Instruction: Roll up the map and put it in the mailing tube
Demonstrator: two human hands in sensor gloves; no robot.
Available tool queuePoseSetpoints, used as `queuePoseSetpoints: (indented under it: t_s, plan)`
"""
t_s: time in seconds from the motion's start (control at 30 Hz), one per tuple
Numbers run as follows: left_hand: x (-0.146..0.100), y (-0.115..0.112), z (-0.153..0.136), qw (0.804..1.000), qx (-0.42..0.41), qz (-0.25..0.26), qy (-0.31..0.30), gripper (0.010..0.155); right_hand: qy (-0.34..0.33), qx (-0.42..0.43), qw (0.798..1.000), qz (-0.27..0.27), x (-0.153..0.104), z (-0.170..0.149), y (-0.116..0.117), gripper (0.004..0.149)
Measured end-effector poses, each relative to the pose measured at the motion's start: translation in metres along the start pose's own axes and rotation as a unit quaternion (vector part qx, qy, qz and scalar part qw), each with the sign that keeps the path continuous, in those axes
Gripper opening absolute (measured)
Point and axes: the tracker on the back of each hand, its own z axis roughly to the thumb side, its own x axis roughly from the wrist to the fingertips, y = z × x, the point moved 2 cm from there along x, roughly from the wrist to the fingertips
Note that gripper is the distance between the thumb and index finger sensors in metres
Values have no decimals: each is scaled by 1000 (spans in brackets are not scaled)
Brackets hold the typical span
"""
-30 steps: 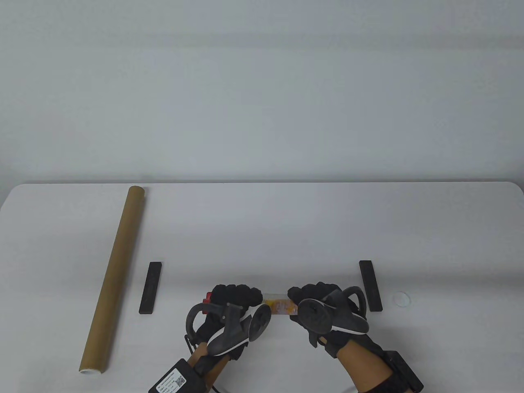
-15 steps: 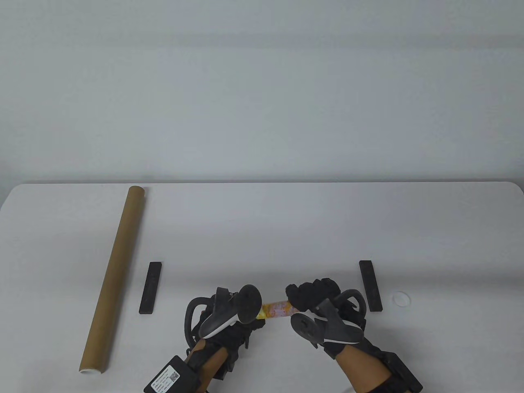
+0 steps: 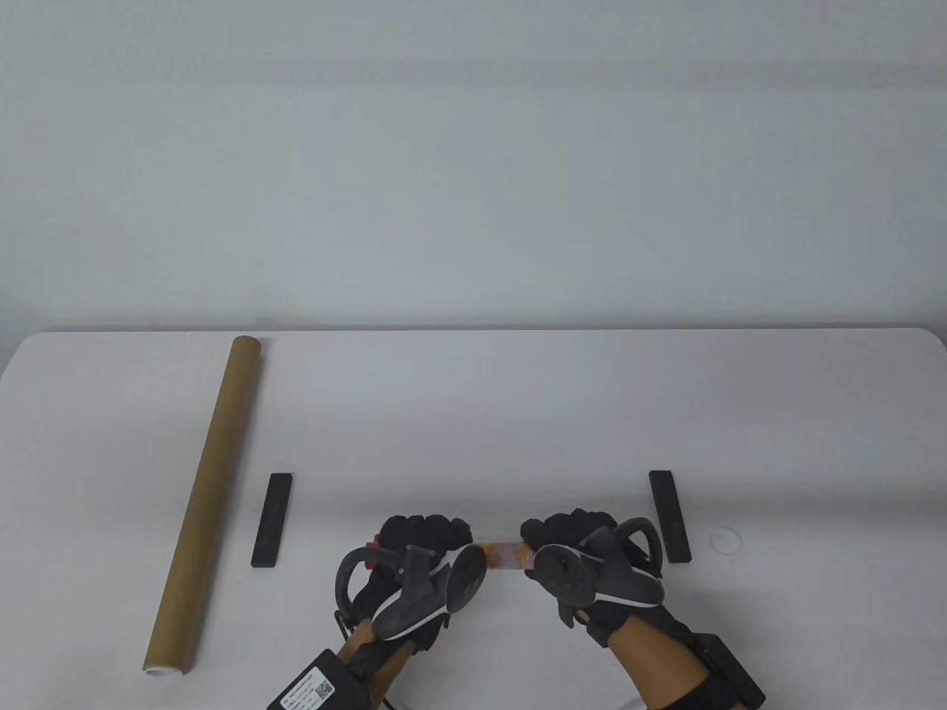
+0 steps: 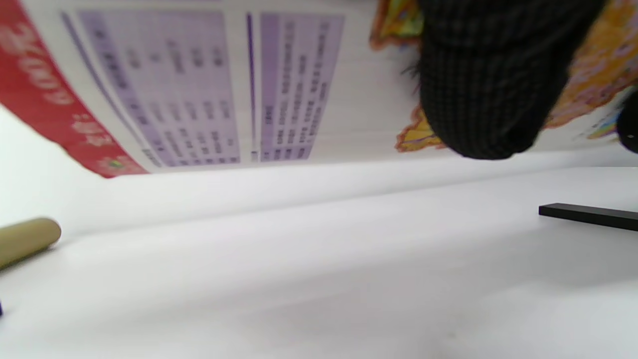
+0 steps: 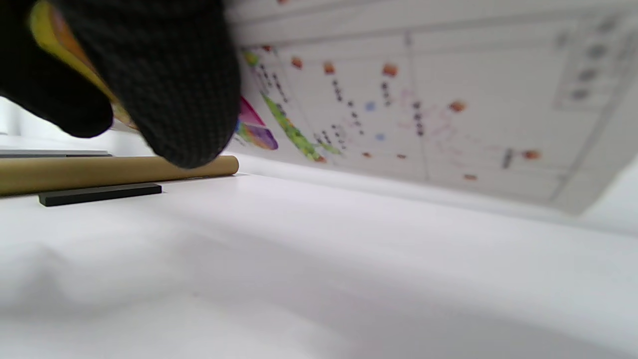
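Note:
The rolled map (image 3: 503,556) lies crosswise near the table's front edge, only its colourful middle showing between my hands. My left hand (image 3: 422,536) grips its left end, where a red edge peeks out. My right hand (image 3: 566,534) grips its right end. The left wrist view shows the map (image 4: 199,85) close up with a gloved finger (image 4: 488,85) on it. The right wrist view shows the map (image 5: 423,99) and a gloved finger (image 5: 169,80) on it. The brown mailing tube (image 3: 207,503) lies at the far left, apart from both hands.
Two black bar weights lie on the table, one (image 3: 271,520) left of my hands, one (image 3: 669,516) right of them. A small clear round cap (image 3: 726,540) lies at the right. The tube (image 5: 114,172) and a black bar (image 5: 99,194) show in the right wrist view.
Half a second ago both hands were turned back toward me with the roll; now their fingers are curled forward over it again, as one second ago. The roll stays in place.

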Motion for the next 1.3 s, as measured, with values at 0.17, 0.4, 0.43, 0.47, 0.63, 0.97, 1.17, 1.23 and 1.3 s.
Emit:
queuePoseSetpoints:
  t_s: [0.17,0.4,0.43,0.47,0.63,0.97,1.17,1.23,1.3]
  plan:
    - [0,0,-1,1000,-4,-6,2,50,-2,3,1000,0,0,-1,1,55]
    - [4,-5,-4,998,-40,-57,11,46,-9,-57,998,-31,-3,6,-2,59]
    - [5,-7,-5,996,-50,-69,13,46,-10,-63,997,-33,-3,7,-2,60]
    - [6,-10,-8,994,-66,-90,17,46,-13,-71,997,-37,-4,9,-3,60]
    - [9,-18,-13,984,-110,-137,18,47,-21,-95,994,-53,-4,13,-3,59]
    - [1,-4,1,1000,11,0,-8,54,2,10,1000,8,1,-5,6,54]
    - [0,-2,3,999,31,8,-11,50,-1,36,999,20,2,-8,9,55]
    - [1,-3,2,1000,28,-1,-10,48,-3,20,1000,7,0,-6,8,56]
    - [3,-5,0,1000,12,-23,-5,48,-5,-3,1000,-7,-1,-3,6,59]
